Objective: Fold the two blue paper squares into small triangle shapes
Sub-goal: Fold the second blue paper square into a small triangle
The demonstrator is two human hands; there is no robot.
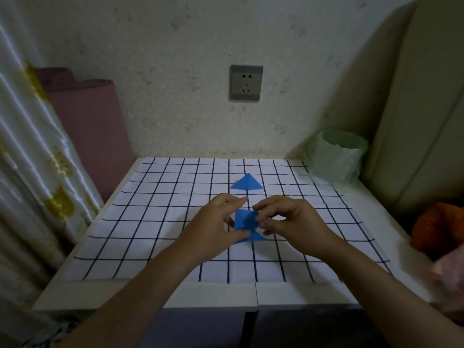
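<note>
Blue paper [244,220] partly hidden by fingers [270,205] — pink object [449,275] at right edge blurred, cut off

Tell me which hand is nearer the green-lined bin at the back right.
Right. The right hand is in front and left of the green-lined bin, pinching the blue paper; the left hand holds the paper's other side, further from the bin.

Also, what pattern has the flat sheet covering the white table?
The flat sheet is white with a grid of dark lines; the head view shows it best.
</note>
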